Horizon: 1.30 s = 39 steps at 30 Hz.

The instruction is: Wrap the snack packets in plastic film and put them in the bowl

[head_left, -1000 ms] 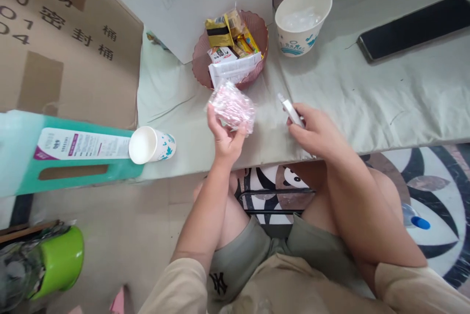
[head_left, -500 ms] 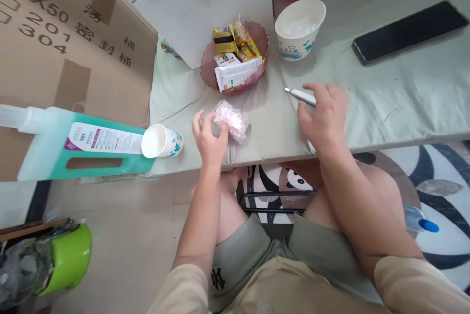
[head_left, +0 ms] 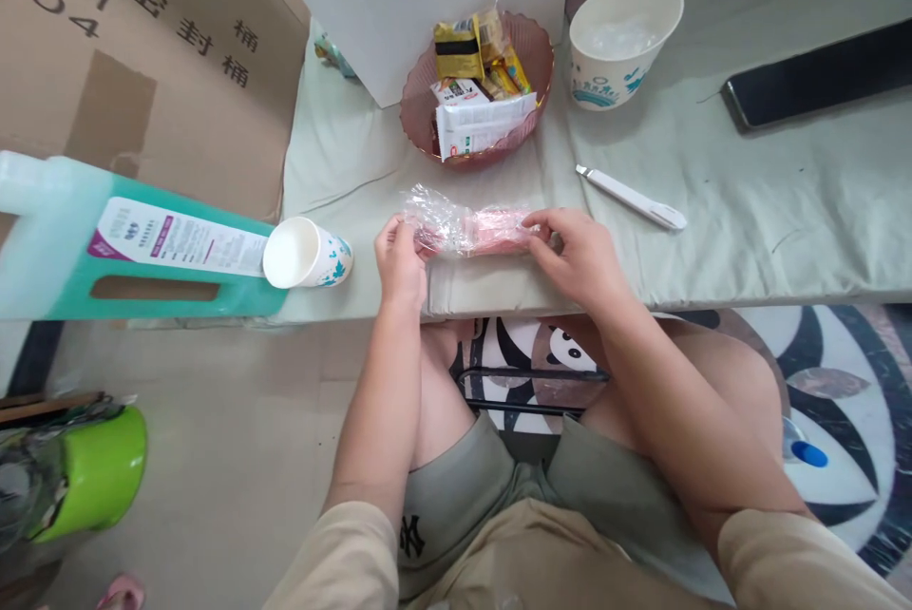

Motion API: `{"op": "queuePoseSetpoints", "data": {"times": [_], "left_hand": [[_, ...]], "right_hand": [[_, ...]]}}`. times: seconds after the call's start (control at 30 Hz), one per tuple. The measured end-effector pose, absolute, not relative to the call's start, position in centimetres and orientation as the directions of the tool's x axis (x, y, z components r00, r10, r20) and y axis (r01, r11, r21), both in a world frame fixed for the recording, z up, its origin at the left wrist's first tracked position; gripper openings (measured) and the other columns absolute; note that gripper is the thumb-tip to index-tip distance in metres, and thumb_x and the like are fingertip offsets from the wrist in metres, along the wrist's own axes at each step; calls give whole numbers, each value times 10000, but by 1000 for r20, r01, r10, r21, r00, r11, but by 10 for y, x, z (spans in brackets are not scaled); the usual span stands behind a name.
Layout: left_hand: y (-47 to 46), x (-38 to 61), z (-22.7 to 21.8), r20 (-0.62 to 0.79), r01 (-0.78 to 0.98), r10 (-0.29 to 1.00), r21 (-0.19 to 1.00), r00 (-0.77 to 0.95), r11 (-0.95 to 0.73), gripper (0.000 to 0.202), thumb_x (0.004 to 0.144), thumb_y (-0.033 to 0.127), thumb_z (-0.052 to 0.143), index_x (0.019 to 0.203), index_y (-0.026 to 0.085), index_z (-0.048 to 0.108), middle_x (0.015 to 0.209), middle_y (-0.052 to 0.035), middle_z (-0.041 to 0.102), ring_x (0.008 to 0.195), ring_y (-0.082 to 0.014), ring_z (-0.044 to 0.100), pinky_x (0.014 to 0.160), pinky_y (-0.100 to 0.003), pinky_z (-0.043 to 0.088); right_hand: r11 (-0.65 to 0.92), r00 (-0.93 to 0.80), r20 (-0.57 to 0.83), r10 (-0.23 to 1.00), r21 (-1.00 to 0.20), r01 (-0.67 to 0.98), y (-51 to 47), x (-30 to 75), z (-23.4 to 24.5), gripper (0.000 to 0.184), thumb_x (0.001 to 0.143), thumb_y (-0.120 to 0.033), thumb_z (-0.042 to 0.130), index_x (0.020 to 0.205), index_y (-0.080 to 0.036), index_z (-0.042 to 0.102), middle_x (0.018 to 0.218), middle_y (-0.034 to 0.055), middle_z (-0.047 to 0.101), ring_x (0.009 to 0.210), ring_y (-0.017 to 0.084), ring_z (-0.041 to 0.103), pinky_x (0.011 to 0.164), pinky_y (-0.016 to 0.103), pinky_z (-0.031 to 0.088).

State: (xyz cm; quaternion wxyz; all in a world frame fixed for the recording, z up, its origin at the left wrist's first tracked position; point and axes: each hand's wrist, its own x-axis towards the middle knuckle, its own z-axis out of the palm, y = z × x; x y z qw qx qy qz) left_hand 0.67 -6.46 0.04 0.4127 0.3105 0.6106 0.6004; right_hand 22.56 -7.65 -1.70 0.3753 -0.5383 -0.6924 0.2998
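A crinkled clear wrapper with pink contents (head_left: 466, 228) lies stretched along the table's front edge. My left hand (head_left: 399, 254) pinches its left end and my right hand (head_left: 574, 254) pinches its right end, both closed on it. A white utility knife (head_left: 631, 198) lies on the pale cloth just beyond my right hand, untouched.
A pink bowl of snack packets (head_left: 479, 92) stands behind the wrapper, a white paper tub (head_left: 621, 40) to its right, a black phone (head_left: 819, 73) far right. A small paper cup (head_left: 305, 254) and a green detergent jug (head_left: 121, 244) lie at left before a cardboard box (head_left: 121, 49).
My right hand has put the white knife down on the cloth and moved to the wrapper. The wrapper has gone from my raised left hand to the table, now pulled between both hands.
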Motion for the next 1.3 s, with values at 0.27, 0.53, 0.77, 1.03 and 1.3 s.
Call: {"op": "queuePoseSetpoints", "data": {"times": [0.27,0.53,0.77,1.03,1.3], "left_hand": [[-55,-27,-8,-270,-107,736,959,-621,261,152,758,266,618,896,212,583,832,-25,694,634,-132,696,533,-201,496],[-67,-29,-5,118,591,992,803,-31,-77,605,723,652,726,1111,188,733,1452,-158,583,1384,-345,536,1132,-491,477],[-85,-23,3,350,769,929,559,121,-311,171,882,288,629,886,208,780,1262,-101,696,1204,-234,667,1070,-443,534],[-101,-19,32,633,684,760,490,148,-541,112,831,153,628,793,199,723,879,-43,791,869,-185,761,842,-331,611],[-122,-22,82,-464,847,825,531,321,-31,292,903,422,575,1027,222,748,906,-27,801,687,-159,715,652,-267,541]], "right_hand": [[45,321,227,919,-871,489,-67,250,-22,186,848,-213,491,962,-201,637,874,64,647,780,199,610,740,363,526],[381,59,541,839,-661,646,-64,256,-24,521,840,-263,577,1356,-243,513,1322,136,583,1167,290,599,1041,535,498],[248,-28,318,948,-678,692,-63,248,-26,466,886,-213,518,1340,-211,624,1155,117,696,815,220,672,843,423,563],[422,45,647,761,-546,723,-75,252,-2,143,826,-181,568,789,-254,685,1243,90,650,1273,339,567,1079,569,443],[534,-516,224,827,-602,594,-95,257,44,301,934,-255,452,1095,-221,703,923,72,764,810,228,687,744,362,483]]}}
